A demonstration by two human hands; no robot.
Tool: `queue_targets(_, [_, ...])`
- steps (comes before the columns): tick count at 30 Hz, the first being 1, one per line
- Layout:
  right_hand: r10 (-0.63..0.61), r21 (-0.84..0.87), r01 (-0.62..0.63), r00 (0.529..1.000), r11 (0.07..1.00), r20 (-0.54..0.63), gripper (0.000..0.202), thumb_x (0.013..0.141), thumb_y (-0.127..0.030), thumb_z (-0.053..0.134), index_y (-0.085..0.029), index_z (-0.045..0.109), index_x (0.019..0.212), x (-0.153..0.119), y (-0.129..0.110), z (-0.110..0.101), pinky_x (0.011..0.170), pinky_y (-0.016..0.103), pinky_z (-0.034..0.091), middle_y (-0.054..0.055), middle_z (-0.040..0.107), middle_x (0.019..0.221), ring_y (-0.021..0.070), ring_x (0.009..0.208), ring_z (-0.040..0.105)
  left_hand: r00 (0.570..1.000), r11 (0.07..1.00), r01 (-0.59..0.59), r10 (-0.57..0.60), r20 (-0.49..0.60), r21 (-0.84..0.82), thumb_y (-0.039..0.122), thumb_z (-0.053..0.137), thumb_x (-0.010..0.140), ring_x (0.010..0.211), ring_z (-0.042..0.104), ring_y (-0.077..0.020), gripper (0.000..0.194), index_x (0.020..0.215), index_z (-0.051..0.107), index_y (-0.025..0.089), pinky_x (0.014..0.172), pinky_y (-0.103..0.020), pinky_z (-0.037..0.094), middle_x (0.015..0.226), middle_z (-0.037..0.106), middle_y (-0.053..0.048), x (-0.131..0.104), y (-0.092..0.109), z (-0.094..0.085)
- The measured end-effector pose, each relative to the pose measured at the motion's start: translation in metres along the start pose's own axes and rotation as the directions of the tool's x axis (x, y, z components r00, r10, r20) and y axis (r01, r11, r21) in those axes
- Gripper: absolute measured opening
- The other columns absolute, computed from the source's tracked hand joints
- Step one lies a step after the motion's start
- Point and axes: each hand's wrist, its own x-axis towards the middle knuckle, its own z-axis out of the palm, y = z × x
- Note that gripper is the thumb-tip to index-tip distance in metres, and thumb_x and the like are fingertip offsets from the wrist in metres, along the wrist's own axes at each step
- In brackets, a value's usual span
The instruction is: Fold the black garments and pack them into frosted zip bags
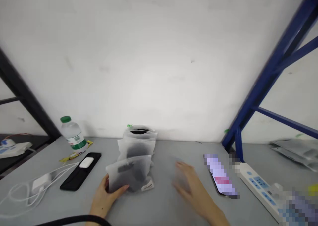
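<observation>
My left hand (106,194) grips the lower left corner of a frosted zip bag (130,173), thumb across its front and fingers behind. Something dark shows through the bag, and a small white label (148,185) sits by its lower right corner. Right behind it stand more frosted bags (136,148) in a row, leaning together, also with dark contents. To the right of the bags, my right hand (186,181) is over the grey table, apart from everything. Motion smears its fingers, but the thumb and fingers are spread with nothing seen between them.
A phone with a lit screen (220,176) and a white power strip (258,186) lie on the right. On the left are a black phone (80,173) with a white case (86,162) on it, a white charger (41,183) with cables, and a water bottle (74,135).
</observation>
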Motion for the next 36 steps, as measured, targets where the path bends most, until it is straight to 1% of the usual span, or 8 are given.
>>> queue_targets(3, [-0.084, 0.122, 0.058, 0.971, 0.991, 0.224, 0.065, 0.087, -0.037, 0.065, -0.024, 0.041, 0.146, 0.024, -0.032, 0.013, 0.114, 0.052, 0.035, 0.011, 0.042, 0.151, 0.0317, 0.14, 0.036, 0.989, 0.996, -0.051, 0.061, 0.139, -0.074, 0.053, 0.08, 0.061, 0.103, 0.068, -0.0383, 0.068, 0.113, 0.059, 0.015, 0.09, -0.046, 0.056, 0.108, 0.073, -0.011, -0.007, 0.019, 0.001])
queue_targets(6, [-0.16, 0.236, 0.102, 0.957, 0.966, 0.243, 0.082, 0.081, -0.046, 0.072, -0.027, 0.032, 0.15, 0.044, -0.039, 0.021, 0.113, 0.056, 0.033, 0.012, 0.037, 0.155, 0.0344, 0.14, 0.034, 0.977, 0.986, -0.119, 0.137, 0.165, -0.117, 0.05, 0.08, 0.062, 0.106, 0.066, -0.0366, 0.069, 0.117, 0.058, 0.016, 0.095, -0.045, 0.053, 0.113, 0.072, -0.011, -0.011, 0.033, 0.005])
queue_targets(10, [-0.113, 0.352, 0.031, 0.97, 0.935, 0.216, 0.063, 0.076, -0.046, 0.077, -0.025, 0.054, 0.131, 0.058, -0.023, 0.019, 0.088, 0.042, 0.054, 0.01, 0.057, 0.131, 0.0289, 0.115, 0.056, 0.912, 0.95, -0.25, 0.296, 0.285, -0.188, 0.042, 0.077, 0.07, 0.109, 0.064, -0.0327, 0.059, 0.121, 0.057, 0.02, 0.096, -0.044, 0.052, 0.117, 0.069, -0.009, -0.011, 0.056, 0.016])
queue_targets(13, [-0.059, 0.397, -0.034, 0.974, 0.917, 0.219, 0.041, 0.074, -0.044, 0.078, -0.02, 0.064, 0.105, 0.055, -0.005, 0.009, 0.064, 0.029, 0.053, 0.006, 0.063, 0.104, 0.0219, 0.091, 0.06, 0.858, 0.94, -0.236, 0.32, 0.402, -0.245, 0.042, 0.077, 0.071, 0.1, 0.067, -0.0304, 0.059, 0.123, 0.057, 0.023, 0.077, -0.041, 0.06, 0.12, 0.067, -0.01, -0.006, 0.082, 0.032])
queue_targets(18, [0.039, 0.565, -0.171, 0.97, 0.807, 0.239, 0.042, 0.077, -0.05, 0.074, -0.019, 0.066, 0.103, 0.041, 0.018, 0.0, 0.059, 0.027, 0.054, 0.006, 0.06, 0.106, 0.0193, 0.084, 0.061, 0.836, 0.88, -0.287, 0.423, 0.35, -0.378, 0.036, 0.08, 0.068, 0.107, 0.066, -0.0289, 0.065, 0.127, 0.056, 0.021, 0.087, -0.04, 0.057, 0.116, 0.069, -0.01, 0.002, 0.112, 0.066])
queue_targets(29, [0.064, 0.655, -0.172, 0.981, 0.736, 0.186, 0.037, 0.077, -0.047, 0.075, -0.016, 0.067, 0.094, 0.034, 0.028, 0.009, 0.07, 0.031, 0.054, 0.001, 0.064, 0.087, 0.0196, 0.081, 0.064, 0.844, 0.903, -0.261, 0.385, 0.373, -0.34, 0.04, 0.074, 0.074, 0.116, 0.062, -0.0283, 0.056, 0.123, 0.057, 0.019, 0.093, -0.038, 0.054, 0.123, 0.066, -0.01, -0.009, 0.101, 0.071])
queue_targets(32, [0.096, 0.572, -0.157, 0.986, 0.805, 0.135, 0.038, 0.076, -0.047, 0.076, -0.016, 0.066, 0.096, 0.031, 0.022, 0.005, 0.073, 0.034, 0.054, 0.003, 0.067, 0.091, 0.0208, 0.083, 0.064, 0.847, 0.914, -0.241, 0.363, 0.389, -0.327, 0.042, 0.073, 0.075, 0.112, 0.063, -0.0272, 0.053, 0.12, 0.058, 0.018, 0.094, -0.037, 0.053, 0.119, 0.068, -0.009, -0.008, 0.094, 0.07])
queue_targets(36, [0.093, 0.291, -0.06, 0.99, 0.955, -0.103, 0.034, 0.092, -0.043, 0.058, -0.02, 0.061, 0.118, 0.006, 0.027, -0.014, 0.089, 0.041, 0.053, 0.01, 0.064, 0.12, 0.0247, 0.105, 0.061, 0.87, 0.927, -0.22, 0.328, 0.369, -0.304, 0.044, 0.073, 0.074, 0.107, 0.066, -0.0271, 0.047, 0.111, 0.062, 0.018, 0.093, -0.038, 0.053, 0.112, 0.07, -0.009, -0.007, 0.083, 0.064])
